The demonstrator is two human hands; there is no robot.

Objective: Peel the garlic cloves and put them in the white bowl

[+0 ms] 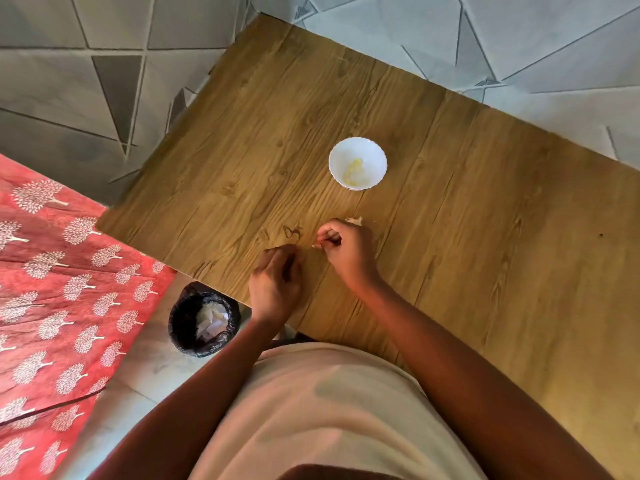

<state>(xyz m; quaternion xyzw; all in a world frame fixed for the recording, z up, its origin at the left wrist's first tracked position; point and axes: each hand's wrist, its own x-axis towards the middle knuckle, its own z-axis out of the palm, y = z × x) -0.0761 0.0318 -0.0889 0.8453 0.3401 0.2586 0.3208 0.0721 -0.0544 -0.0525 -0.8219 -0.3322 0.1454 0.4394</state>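
Observation:
A white bowl [357, 163] with peeled yellowish garlic cloves inside stands on the wooden table [450, 202]. My right hand [343, 249] is curled near the table's front and pinches a small garlic clove [317, 245], whose pale tip shows at my fingers. My left hand [275, 282] sits just left of it over the table edge with its fingers curled; whether it holds anything is hidden. A scrap of garlic skin [355, 221] lies on the table just beyond my right hand.
A small bin with a black liner [204, 318] holding pale scraps stands on the floor below the table's front left edge. A red cloth with white tree prints [52, 289] covers the left. Grey patterned tiles lie beyond the table.

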